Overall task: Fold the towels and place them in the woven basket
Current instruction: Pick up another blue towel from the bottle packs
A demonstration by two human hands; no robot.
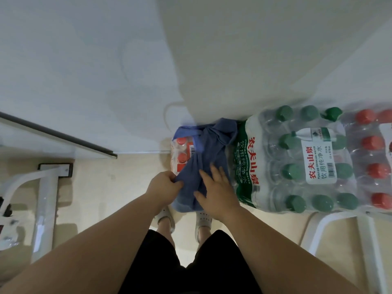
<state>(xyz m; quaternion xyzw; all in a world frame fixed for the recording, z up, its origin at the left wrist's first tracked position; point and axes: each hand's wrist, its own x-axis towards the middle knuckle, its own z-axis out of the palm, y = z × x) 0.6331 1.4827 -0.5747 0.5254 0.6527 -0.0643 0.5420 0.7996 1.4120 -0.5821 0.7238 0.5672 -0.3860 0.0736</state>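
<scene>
A soft, crumpled blue towel (pixel 209 149) lies draped over a shrink-wrapped pack of red-capped bottles (pixel 182 154), just below the frame's centre. At its 8 o'clock the left hand (pixel 163 186) pinches the cloth's edge with curled fingers. At 6 o'clock the right hand (pixel 216 192) lies flat on it, fingers spread. At 3 o'clock, a glossy green-capped pack (pixel 297 162) reads "农夫山泉", "PURIFIED DRINKING WATER".

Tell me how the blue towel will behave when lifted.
Probably floppy: the blue towel lies bunched and draped over the red-capped bottle pack. Likely light: the left hand pinches just one edge.
</scene>
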